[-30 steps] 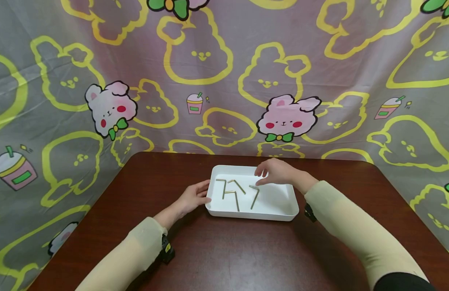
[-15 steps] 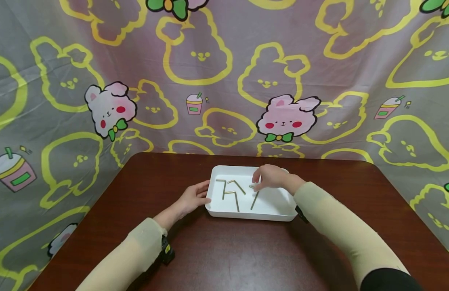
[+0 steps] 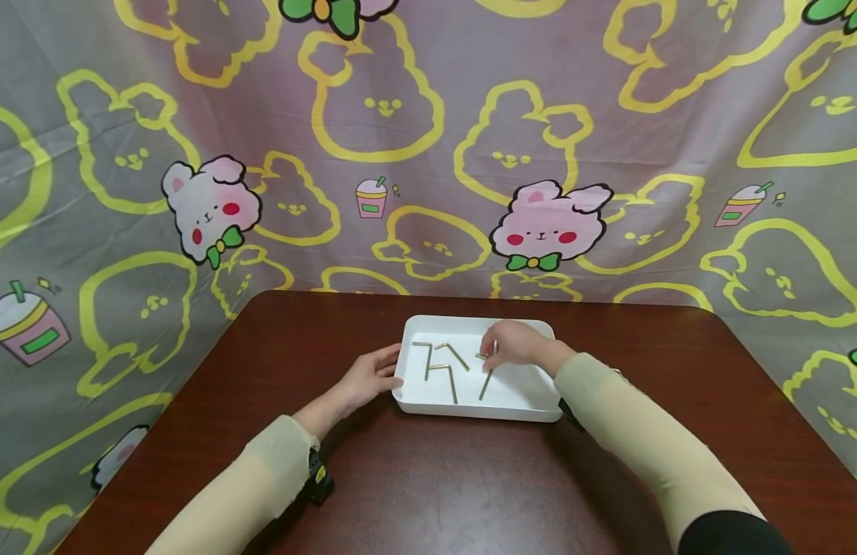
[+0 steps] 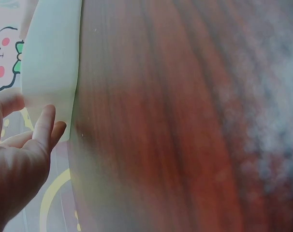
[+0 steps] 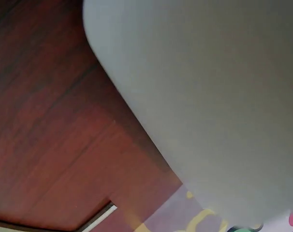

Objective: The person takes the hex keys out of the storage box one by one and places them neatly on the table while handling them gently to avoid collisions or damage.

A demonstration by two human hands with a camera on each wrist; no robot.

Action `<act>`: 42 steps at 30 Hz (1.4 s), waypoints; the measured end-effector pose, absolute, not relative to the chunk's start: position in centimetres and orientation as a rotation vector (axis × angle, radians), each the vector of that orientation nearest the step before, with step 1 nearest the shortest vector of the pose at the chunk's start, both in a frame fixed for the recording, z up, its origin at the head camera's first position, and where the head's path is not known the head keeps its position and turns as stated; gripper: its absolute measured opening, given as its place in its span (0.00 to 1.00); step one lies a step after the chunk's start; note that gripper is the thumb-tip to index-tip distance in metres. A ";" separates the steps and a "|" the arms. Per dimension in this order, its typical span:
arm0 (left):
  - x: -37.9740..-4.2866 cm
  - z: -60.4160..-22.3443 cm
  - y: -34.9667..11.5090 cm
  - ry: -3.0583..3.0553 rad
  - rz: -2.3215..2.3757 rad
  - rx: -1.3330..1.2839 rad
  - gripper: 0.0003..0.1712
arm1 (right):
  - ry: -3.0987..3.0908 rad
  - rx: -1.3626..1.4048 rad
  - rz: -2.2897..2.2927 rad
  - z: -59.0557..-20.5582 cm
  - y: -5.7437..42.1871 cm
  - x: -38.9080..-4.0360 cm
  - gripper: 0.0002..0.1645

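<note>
A white rectangular tray (image 3: 480, 412) stands on the table with several brass-coloured L-shaped hex keys in it. My left hand (image 3: 362, 378) holds the tray's left end, its thumb over the rim; in the left wrist view its fingers (image 4: 44, 126) lie against the white wall. My right hand (image 3: 517, 343) is down inside the tray, thumb and fingertips pinching one hex key (image 3: 485, 385) at its bend, which they partly hide. Left of it lie three more: one hex key (image 3: 456, 357), another hex key (image 3: 428, 362) and a nearer hex key (image 3: 452, 381).
Dark red-brown wooden table (image 3: 442, 478) surrounds the tray. Behind and beside it hangs a curtain (image 3: 415, 169) printed with cartoon animals. The tray's outer wall (image 5: 195, 96) fills much of the right wrist view and hides the right hand there.
My right hand has come down and slightly left into the tray, and its fingers have closed at the bend of the rightmost hex key. The left hand and tray stay put.
</note>
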State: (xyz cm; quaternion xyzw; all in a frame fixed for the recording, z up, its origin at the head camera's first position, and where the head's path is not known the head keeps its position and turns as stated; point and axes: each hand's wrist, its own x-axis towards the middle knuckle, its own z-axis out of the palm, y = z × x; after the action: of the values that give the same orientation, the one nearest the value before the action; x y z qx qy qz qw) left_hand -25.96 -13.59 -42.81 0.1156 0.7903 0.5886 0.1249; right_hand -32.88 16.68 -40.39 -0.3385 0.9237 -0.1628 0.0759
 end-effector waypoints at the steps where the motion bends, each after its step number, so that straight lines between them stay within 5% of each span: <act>1: -26.0 -42.8 -13.6 2.304 1.715 0.342 0.38 | 2.774 -1.014 -0.494 -40.5 16.7 -32.9 0.10; 42: -25.9 -42.9 -13.4 2.306 1.728 0.310 0.38 | 2.816 -0.929 -0.621 -41.5 16.4 -33.0 0.08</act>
State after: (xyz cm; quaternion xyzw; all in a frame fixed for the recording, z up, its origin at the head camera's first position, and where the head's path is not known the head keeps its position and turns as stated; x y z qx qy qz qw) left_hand -25.87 -13.43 -42.91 0.1060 0.7899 0.5917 0.1214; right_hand -33.01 16.44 -41.52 -0.3062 0.9280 -0.2047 0.0561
